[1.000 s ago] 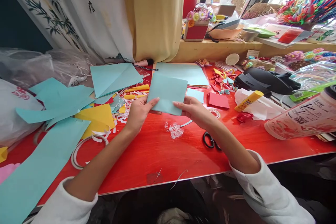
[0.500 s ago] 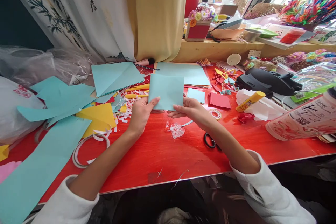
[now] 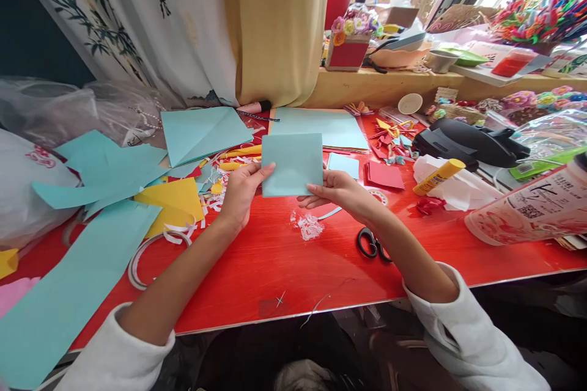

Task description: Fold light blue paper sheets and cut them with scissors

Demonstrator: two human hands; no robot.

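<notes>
A square piece of light blue paper is held up above the red table. My left hand pinches its left edge, thumb on the front. At the lower right edge my right hand grips it, thumb in front and fingers behind. Behind the square lies a stack of larger blue sheets, with another blue stack to its left. A small blue square and a red paper stack lie right of the held paper.
Black scissors, a glue stick and a pink cup are on the right. Yellow paper, a tape roll and long blue strips lie left. Plastic scraps are in front of my hands.
The blue square has moved slightly down and now looks flatter to the camera. My left hand has shifted a little left and up along its edge. More of the scissors shows.
</notes>
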